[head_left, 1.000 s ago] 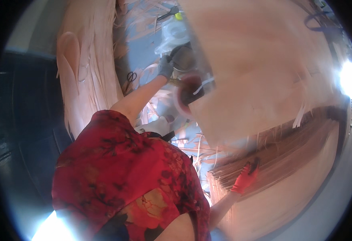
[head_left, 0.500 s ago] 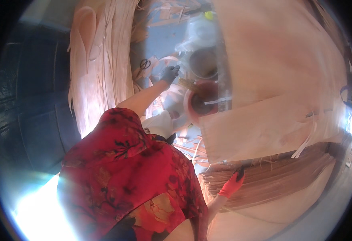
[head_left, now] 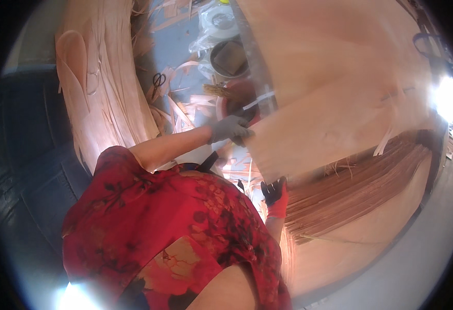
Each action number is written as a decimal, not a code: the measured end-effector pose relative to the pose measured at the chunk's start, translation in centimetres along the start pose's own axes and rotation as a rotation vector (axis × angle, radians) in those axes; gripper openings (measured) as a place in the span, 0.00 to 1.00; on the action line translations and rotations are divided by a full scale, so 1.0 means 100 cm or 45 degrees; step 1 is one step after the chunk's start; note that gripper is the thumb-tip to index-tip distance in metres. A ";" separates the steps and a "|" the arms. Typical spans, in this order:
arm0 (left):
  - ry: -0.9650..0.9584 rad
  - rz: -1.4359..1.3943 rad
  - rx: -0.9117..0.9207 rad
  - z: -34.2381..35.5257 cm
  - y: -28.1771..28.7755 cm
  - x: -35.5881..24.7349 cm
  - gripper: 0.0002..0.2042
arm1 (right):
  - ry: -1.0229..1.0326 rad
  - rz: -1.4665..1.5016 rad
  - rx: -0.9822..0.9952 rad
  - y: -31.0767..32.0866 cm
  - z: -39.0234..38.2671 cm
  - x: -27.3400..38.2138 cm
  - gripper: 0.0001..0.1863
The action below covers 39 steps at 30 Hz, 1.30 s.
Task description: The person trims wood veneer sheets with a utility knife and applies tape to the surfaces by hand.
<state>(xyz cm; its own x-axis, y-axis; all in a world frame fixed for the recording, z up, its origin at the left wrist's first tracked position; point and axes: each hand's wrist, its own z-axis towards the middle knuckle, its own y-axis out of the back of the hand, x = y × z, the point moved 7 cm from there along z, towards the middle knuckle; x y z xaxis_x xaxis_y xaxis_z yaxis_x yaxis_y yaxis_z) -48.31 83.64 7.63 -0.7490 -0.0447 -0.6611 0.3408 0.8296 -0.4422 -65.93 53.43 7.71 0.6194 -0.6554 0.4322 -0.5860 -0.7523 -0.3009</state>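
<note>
A broad, thin wood veneer sheet [head_left: 330,124] lies on the right, its near-left corner reaching toward me. My left hand [head_left: 230,129], in a grey glove, is closed at the sheet's left edge, fingertips against it. At the sheet's near corner is my right hand [head_left: 274,197], in a red glove with black fingers. Its fingers look apart and point up at the edge; whether they touch the sheet is hard to see. Right beside that hand begins a thick stack of veneer sheets [head_left: 340,199], with layered, ragged edges.
Long veneer strips [head_left: 107,77] are piled on the left. Black scissors [head_left: 158,80] lie among scraps on the floor. Beyond my left hand stand a red bucket [head_left: 242,92] with a brush [head_left: 219,91], a round grey container [head_left: 230,58] and clear plastic wrap [head_left: 206,31].
My left hand has come nearer, from over the floor scraps to the sheet's edge. My right hand has moved up and left, from the stack to the sheet's corner. The view has shifted.
</note>
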 end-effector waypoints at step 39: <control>-1.082 1.399 -0.678 0.024 0.041 -0.203 0.16 | 1.714 -2.668 -0.195 -0.335 -0.003 0.131 0.32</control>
<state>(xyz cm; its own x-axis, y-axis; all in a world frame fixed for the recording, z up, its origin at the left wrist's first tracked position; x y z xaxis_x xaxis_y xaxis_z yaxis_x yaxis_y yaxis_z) -30.35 86.60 17.77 0.3504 0.5750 -0.7393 0.1189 0.7557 0.6441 -38.36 70.08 23.68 -0.2803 0.9596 0.0251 -0.0074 -0.0283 0.9996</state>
